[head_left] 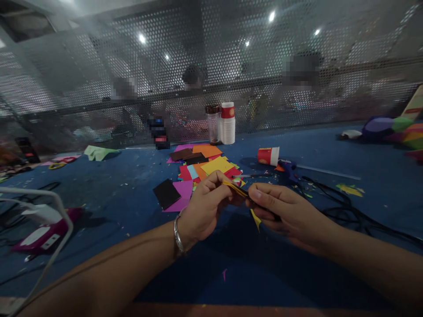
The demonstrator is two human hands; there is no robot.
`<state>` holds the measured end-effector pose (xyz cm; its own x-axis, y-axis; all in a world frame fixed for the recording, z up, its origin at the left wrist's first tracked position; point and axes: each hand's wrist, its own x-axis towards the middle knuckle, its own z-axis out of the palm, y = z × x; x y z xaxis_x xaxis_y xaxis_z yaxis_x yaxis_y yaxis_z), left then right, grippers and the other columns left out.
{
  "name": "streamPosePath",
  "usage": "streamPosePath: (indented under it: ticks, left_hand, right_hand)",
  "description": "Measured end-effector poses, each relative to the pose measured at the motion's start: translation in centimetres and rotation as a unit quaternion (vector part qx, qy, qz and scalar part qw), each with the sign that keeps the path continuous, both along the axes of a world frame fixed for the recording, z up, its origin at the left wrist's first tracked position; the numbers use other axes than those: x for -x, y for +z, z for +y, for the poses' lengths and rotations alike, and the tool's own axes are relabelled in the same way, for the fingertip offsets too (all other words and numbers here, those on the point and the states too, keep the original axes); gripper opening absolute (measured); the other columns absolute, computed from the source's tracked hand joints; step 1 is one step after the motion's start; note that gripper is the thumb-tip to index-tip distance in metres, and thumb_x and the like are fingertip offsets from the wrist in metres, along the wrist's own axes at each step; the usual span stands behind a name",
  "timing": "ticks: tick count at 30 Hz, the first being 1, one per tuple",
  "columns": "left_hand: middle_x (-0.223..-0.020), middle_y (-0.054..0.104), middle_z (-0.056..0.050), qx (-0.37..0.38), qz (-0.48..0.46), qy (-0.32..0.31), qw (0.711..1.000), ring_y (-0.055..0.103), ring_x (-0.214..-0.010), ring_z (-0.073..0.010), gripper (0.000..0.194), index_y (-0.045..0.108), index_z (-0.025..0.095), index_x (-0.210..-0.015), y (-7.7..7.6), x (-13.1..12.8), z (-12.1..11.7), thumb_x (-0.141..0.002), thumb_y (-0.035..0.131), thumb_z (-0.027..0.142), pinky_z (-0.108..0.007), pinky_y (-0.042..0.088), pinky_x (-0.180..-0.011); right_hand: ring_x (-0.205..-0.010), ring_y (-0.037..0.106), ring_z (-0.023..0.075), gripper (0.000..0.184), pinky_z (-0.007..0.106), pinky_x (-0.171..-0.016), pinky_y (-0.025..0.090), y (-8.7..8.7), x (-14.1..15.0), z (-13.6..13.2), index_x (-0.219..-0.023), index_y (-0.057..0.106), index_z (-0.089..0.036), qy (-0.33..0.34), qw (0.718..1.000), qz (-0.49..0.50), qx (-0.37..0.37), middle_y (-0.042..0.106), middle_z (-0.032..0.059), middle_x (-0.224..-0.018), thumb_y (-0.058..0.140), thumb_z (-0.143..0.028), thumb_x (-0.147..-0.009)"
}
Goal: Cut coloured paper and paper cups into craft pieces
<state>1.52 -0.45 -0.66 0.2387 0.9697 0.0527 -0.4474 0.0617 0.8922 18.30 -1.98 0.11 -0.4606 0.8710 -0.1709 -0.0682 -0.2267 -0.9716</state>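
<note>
My left hand (211,202), a silver bangle at its wrist, pinches one end of a thin black-and-yellow craft piece (238,189). Its other end sits between the thumb and fingers of my right hand (280,202). The piece is seen nearly edge-on, so its full shape is hidden by the fingers. A yellow pointed bit (255,220) shows below, between the hands; whether it joins the held piece I cannot tell. Just beyond lie a black sheet (167,193), a purple sheet (182,198) and a yellow sheet (217,165), among several other coloured sheets.
A red-and-white paper cup (268,156) lies on its side near a blue glue gun (291,171). Behind stand a clear bottle (213,127) and stacked paper cups (228,130). A purple power strip (49,235) is at left, black cables (346,211) at right. Perforated metal backs the blue table (198,273).
</note>
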Motion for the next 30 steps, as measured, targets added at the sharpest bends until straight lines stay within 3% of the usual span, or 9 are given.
streamPosePath:
  ticks: [11, 30]
  left_hand:
    - [-0.060, 0.057, 0.004, -0.035, 0.047, 0.036, 0.998, 0.052, -0.057, -0.0081, 0.014, 0.050, 0.018, -0.067, -0.01, -0.26, -0.14, -0.064, 0.060, 0.009, -0.021, 0.042, -0.059]
    - [-0.060, 0.060, 0.003, -0.024, 0.039, 0.007, 0.999, 0.056, -0.058, -0.0083, 0.017, 0.048, 0.018, -0.067, -0.29, -0.58, 0.07, -0.070, 0.064, 0.013, -0.022, 0.043, -0.061]
  right_hand:
    - [-0.041, 0.017, 0.0020, 0.038, 0.017, -0.037, 0.011, 0.37, 0.29, -0.13, -0.075, 0.052, -0.018, -0.021, 0.999, -0.019, -0.046, 0.030, -0.0116, -0.054, 0.070, -0.052, -0.082]
    - [-0.039, 0.019, 0.0020, 0.046, 0.019, -0.037, 0.007, 0.14, 0.35, 0.05, -0.070, 0.047, -0.020, -0.058, 0.998, -0.028, -0.016, 0.037, -0.0104, -0.051, 0.071, -0.058, -0.078]
